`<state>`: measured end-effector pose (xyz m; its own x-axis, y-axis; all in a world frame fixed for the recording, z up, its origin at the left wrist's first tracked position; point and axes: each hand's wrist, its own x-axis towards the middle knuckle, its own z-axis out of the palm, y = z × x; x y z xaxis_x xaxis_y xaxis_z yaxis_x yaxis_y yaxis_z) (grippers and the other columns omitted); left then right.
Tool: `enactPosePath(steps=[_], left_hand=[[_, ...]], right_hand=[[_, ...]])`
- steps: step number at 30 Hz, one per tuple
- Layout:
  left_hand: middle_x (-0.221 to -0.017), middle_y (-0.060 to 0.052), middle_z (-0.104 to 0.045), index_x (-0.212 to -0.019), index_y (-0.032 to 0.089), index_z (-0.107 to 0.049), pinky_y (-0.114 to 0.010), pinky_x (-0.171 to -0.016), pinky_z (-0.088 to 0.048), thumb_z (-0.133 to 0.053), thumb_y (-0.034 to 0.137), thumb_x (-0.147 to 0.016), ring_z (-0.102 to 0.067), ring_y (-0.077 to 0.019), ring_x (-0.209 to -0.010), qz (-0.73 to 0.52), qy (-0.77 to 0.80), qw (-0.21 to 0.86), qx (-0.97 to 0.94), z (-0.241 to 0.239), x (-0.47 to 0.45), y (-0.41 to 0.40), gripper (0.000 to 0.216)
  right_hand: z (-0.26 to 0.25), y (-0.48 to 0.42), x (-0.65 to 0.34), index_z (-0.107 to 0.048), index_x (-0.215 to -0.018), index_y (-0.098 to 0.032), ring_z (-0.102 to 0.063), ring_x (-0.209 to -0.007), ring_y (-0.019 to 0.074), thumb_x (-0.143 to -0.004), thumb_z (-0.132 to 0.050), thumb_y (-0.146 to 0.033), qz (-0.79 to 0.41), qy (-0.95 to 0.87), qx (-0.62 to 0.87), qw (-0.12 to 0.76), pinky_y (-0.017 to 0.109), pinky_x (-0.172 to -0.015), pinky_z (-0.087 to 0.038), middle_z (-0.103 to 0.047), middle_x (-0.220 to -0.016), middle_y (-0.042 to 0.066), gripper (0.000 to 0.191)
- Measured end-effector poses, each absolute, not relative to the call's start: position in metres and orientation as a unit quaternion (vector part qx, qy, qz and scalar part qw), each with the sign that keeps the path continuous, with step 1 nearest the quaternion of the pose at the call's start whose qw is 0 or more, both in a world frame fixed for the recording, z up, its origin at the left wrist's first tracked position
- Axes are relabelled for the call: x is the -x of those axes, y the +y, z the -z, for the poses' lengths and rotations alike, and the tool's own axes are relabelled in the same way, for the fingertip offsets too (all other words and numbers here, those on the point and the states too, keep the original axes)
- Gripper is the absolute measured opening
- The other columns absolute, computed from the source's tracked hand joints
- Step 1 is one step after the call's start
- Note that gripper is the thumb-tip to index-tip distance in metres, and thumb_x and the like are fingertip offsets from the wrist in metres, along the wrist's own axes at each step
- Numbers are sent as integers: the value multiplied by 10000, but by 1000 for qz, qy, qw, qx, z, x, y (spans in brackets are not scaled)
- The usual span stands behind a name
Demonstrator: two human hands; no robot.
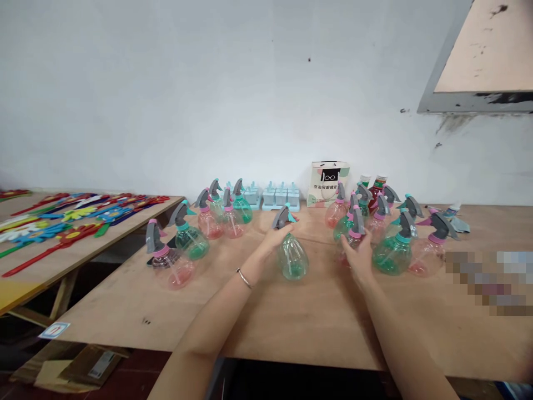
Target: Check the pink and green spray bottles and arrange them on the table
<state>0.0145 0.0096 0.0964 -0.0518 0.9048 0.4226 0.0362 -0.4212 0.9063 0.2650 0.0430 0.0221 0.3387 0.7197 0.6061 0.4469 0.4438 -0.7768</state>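
My left hand (pixel 272 239) grips the neck of a green spray bottle (pixel 292 256) with a grey trigger head, standing at the middle of the wooden table (pixel 308 322). A thin bracelet circles my left wrist. My right hand (pixel 358 256) closes around a pink spray bottle (pixel 353 233) at the near edge of the right group of bottles (pixel 393 233). Another group of pink and green spray bottles (pixel 216 214) stands to the left, with two more (pixel 175 253) nearer the table's left edge.
Light blue moulded trays (pixel 280 195) and a small printed box (pixel 328 182) stand against the white wall. A second table (pixel 54 261) at the left carries colourful flat toys. Cardboard lies on the floor below. A grey-framed board hangs at the upper right.
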Motion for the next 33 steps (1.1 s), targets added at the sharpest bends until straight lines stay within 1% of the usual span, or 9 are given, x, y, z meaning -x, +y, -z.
enactPosePath(steps=[2, 4, 9, 13, 16, 19, 25, 30, 33], left_hand=[[-963, -37, -706, -870, 195, -685, -325, -905, -486, -677, 284, -702, -646, -186, -956, -606, 334, 418, -589, -112, -13, 6, 190], [-942, -50, -721, -865, 189, -691, -345, -943, -488, -701, 316, -706, -662, -201, -984, -589, 282, 475, -589, -127, -13, 1, 203], [-863, -59, -732, -851, 183, -697, -383, -934, -514, -737, 389, -688, -691, -226, -950, -561, 254, 547, -567, -145, -17, -11, 266], [-798, -67, -716, -745, 170, -681, -389, -903, -522, -731, 414, -686, -691, -239, -923, -529, 269, 544, -594, -139, -16, -11, 255], [-691, -41, -662, -621, 176, -634, -335, -806, -522, -681, 417, -717, -671, -191, -781, -546, 327, 512, -576, -130, -14, -5, 264], [-633, -22, -619, -570, 178, -624, -302, -747, -512, -653, 421, -738, -620, -148, -665, -570, 361, 496, -546, -127, -12, -1, 297], [-851, -50, -708, -773, 173, -706, -320, -907, -492, -712, 410, -727, -661, -196, -896, -557, 265, 526, -586, -135, -9, -7, 242], [-635, -17, -625, -602, 179, -624, -286, -738, -476, -656, 440, -712, -619, -152, -679, -617, 328, 492, -520, -130, -14, -4, 285], [-664, -30, -646, -600, 180, -619, -303, -781, -475, -655, 456, -701, -644, -178, -752, -606, 313, 501, -533, -127, -17, -1, 296]], right_hand=[[-14, 41, -251, -513, -1166, -199, -652, -969, 275, -775, -663, -557, -149, -592, 509, 607, 462, -907, -505, -677, -1078, 112, 550], [-7, 37, -237, -550, -1115, -204, -660, -972, 285, -776, -652, -598, -180, -614, 498, 585, 461, -905, -507, -693, -1073, 118, 531], [3, 34, -218, -528, -1193, -200, -657, -1068, 337, -723, -674, -673, -232, -638, 484, 552, 517, -953, -488, -689, -1178, 156, 683], [5, 35, -219, -520, -1213, -207, -650, -1100, 340, -725, -682, -668, -236, -648, 481, 541, 527, -970, -484, -682, -1210, 155, 691], [4, 34, -221, -515, -1218, -198, -653, -1092, 337, -730, -683, -656, -235, -652, 484, 535, 523, -970, -487, -689, -1193, 156, 690], [3, 33, -221, -511, -1222, -194, -649, -1096, 338, -733, -683, -645, -231, -655, 488, 529, 520, -976, -480, -687, -1197, 158, 687], [0, 30, -221, -506, -1232, -204, -645, -1117, 325, -756, -666, -628, -246, -654, 497, 515, 498, -982, -476, -678, -1229, 146, 657], [1, 31, -222, -496, -1250, -209, -643, -1126, 319, -767, -661, -624, -244, -659, 492, 515, 495, -987, -473, -676, -1230, 141, 658], [1, 32, -222, -505, -1233, -207, -650, -1103, 317, -770, -663, -624, -241, -660, 486, 520, 496, -984, -475, -679, -1217, 141, 643]])
